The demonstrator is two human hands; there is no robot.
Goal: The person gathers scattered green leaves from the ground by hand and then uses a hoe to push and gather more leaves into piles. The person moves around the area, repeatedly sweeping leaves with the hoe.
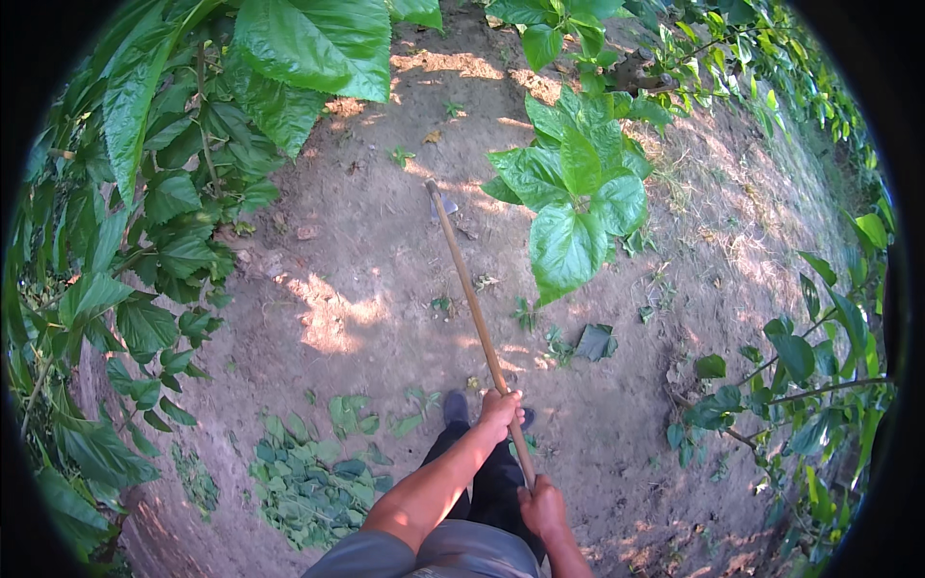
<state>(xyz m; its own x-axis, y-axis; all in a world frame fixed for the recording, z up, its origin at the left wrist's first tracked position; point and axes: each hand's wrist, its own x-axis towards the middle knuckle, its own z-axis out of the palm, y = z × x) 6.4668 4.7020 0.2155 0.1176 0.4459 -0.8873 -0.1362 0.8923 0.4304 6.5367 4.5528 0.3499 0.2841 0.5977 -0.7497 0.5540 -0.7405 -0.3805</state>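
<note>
A long wooden handle slants from my body up to the bare soil ahead. At its far end a metal hoe blade rests at the ground, partly hidden by the handle. My left hand is wrapped around the lower part of the shaft, above my shoes. Nearer my body, my right hand grips the handle close to its butt end. Small green weeds grow to the right of the shaft.
Leafy branches crowd the left side, and others reach in from the right. A leafy shoot hangs right of the blade. Cut green leaves lie heaped at the lower left. A dark fallen leaf lies on the soil.
</note>
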